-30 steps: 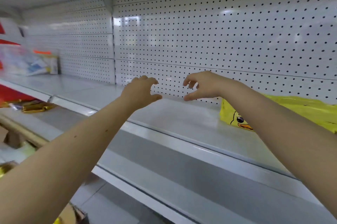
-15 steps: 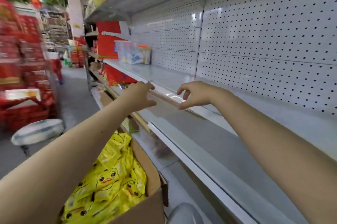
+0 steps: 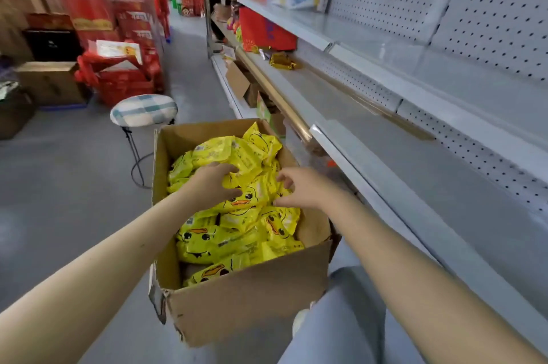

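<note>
- the undersides of both hands are hidden, as only their backs show, and both forearms are cut off by the bottom edge.
- the small print on the yellow duck packets [image 3: 237,233] is too blurred to read; only the duck faces come through. how deep the pile goes cannot be told, since the top layer covers the rest.
- a knee in pale blue trousers [image 3: 341,319] covers the near right corner of the cardboard box [image 3: 246,304], which stands on the floor just beside the shelf [image 3: 415,174].
- the packets fill the box, directly under both hands.
- the left hand [image 3: 212,183] curls onto the top packet [image 3: 237,162], fingers bent over its edge and thumb under it; how firm the grip is cannot be told.
- the right hand [image 3: 299,188] is just beside it, fingers spread and loosely bent, thumb tip touching the pile, holding nothing.
- a padded stool [image 3: 143,110] stands behind the box; the red cartons [image 3: 118,22] beyond it are smeared.
</note>
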Available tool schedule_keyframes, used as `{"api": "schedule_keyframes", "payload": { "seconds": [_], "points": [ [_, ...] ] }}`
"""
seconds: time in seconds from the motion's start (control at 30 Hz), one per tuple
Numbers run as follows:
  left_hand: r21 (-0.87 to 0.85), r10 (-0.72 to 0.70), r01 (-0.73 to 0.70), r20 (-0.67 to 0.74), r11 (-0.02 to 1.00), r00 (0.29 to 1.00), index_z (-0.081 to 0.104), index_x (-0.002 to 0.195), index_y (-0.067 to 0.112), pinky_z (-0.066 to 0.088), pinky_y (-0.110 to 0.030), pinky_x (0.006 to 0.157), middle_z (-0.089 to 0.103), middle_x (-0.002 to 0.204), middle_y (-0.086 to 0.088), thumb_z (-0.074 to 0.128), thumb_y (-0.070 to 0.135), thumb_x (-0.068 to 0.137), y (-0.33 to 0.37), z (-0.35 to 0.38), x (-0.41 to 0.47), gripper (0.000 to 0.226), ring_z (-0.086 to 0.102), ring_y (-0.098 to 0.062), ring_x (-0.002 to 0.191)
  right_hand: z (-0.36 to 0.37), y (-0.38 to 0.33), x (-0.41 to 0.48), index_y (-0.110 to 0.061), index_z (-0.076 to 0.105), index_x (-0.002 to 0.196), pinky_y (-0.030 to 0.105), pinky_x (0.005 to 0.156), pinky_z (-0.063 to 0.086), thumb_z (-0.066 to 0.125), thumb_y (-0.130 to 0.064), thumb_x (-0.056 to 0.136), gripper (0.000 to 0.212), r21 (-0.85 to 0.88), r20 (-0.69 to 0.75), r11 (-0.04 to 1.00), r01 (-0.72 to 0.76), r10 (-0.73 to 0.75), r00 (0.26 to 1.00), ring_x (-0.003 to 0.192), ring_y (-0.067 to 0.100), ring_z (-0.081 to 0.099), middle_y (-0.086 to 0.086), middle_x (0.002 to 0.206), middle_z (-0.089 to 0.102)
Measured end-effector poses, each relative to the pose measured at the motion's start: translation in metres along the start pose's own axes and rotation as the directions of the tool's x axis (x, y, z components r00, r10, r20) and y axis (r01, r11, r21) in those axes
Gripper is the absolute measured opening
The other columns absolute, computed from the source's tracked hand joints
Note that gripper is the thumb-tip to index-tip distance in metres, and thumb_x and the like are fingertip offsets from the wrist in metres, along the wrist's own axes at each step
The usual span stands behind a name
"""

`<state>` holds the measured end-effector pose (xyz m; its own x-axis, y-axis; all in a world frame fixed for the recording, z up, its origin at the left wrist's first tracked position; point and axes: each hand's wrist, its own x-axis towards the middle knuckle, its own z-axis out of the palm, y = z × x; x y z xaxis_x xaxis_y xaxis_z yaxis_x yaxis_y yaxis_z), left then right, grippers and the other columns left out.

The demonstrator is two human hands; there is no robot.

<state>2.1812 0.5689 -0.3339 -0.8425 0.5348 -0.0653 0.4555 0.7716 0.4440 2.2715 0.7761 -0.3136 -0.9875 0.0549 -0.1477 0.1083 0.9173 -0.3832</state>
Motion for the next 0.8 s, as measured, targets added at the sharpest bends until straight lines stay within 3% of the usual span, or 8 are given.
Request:
{"api": "schedule_keyframes", "payload": {
  "seconds": [0.17,0.37,0.47,0.6,0.8],
  "points": [
    [-0.030,-0.097,0.101,0.106,0.994,0.990,0.044,0.138,0.024,0.040,-0.038,0.102,0.045,0.137,-0.008,0.068,0.041,0.082,-0.044,0.048,-0.001,0.063,0.045,-0.026,0.124,0.057,0.024,0.022,-0.027,0.055,0.124,0.031,0.080,0.048,0.072,-0.048,0.074,0.057,0.052,0.065,0.997,-0.057,0.054,0.996,0.100,0.014,0.057,-0.006,0.114,0.059],
    [-0.059,-0.148,0.158,0.141,0.986,0.979,0.043,0.140,0.024,0.040,-0.045,0.104,0.041,0.141,-0.013,0.066,0.042,0.084,-0.073,0.074,0.019,0.063,0.040,-0.031,0.129,0.089,0.043,0.051,-0.028,0.052,0.128,0.028,0.074,0.041,0.071,-0.047,0.076,0.058,0.075,0.045,0.994,-0.076,0.073,0.996,0.099,0.013,0.054,-0.006,0.125,0.057],
    [-0.051,-0.165,0.173,0.134,0.984,0.977,0.040,0.141,0.024,0.038,-0.045,0.105,0.041,0.140,-0.012,0.067,0.042,0.083,-0.077,0.081,0.039,0.066,0.041,-0.031,0.127,0.100,0.050,0.066,-0.029,0.047,0.133,0.029,0.080,0.043,0.071,-0.048,0.077,0.064,0.065,0.046,0.995,-0.073,0.070,0.997,0.115,0.017,0.053,-0.005,0.135,0.051],
    [-0.082,-0.182,0.192,0.114,0.978,0.977,0.039,0.142,0.027,0.039,-0.047,0.104,0.038,0.140,-0.011,0.068,0.042,0.082,-0.076,0.090,0.061,0.068,0.038,-0.032,0.128,0.115,0.057,0.081,-0.027,0.038,0.141,0.038,0.099,0.044,0.071,-0.045,0.078,0.073,0.123,0.044,0.990,-0.073,0.068,0.997,0.127,0.020,0.045,0.000,0.145,0.041],
    [-0.152,-0.208,0.221,0.092,0.963,0.974,0.040,0.141,0.023,0.038,-0.038,0.102,0.028,0.146,-0.011,0.071,0.040,0.080,-0.079,0.106,0.074,0.070,0.039,-0.029,0.129,0.127,0.063,0.100,-0.036,0.035,0.142,0.038,0.099,0.044,0.068,-0.045,0.080,0.070,0.202,0.084,0.977,-0.066,0.049,0.995,0.128,0.020,0.045,-0.003,0.147,0.040]
  ]
}}
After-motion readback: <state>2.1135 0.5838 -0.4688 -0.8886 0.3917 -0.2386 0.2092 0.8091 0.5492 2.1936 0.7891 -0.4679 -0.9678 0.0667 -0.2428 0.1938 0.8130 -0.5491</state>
